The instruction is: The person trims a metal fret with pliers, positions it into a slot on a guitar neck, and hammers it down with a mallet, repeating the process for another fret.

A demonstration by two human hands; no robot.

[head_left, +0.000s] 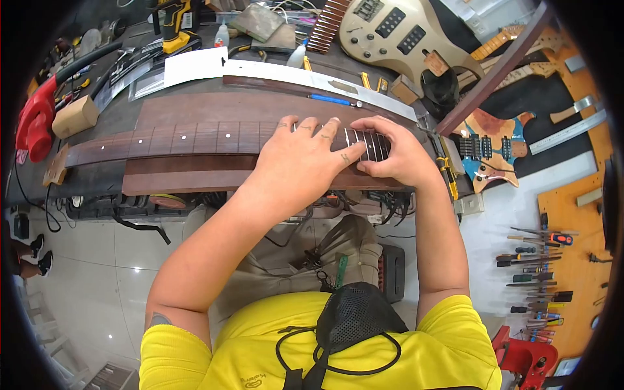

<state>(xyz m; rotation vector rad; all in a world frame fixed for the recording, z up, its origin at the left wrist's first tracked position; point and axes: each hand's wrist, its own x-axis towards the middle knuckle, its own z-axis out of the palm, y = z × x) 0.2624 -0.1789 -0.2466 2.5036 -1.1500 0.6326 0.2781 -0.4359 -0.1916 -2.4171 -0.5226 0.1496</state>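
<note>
A guitar neck (188, 138) with a dark fretboard, metal frets and pale dot inlays lies lengthwise on a brown wooden board (175, 107). Its headstock end points left and rests near a small wooden block (57, 166). My left hand (296, 156) lies across the fretboard with fingers spread, the thumb reaching right. Beside it, my right hand (406, 156) spans the right end of the neck, thumb at the near edge and fingers curled at the far edge. Bright frets show between the two hands.
Behind the neck are a long metal straightedge (292, 75), a blue pen (333, 99) and a glue bottle (298, 55). A red blower (40, 120) stands left. A pale guitar body (390, 32) lies at the back; files and screwdrivers (536, 260) hang right.
</note>
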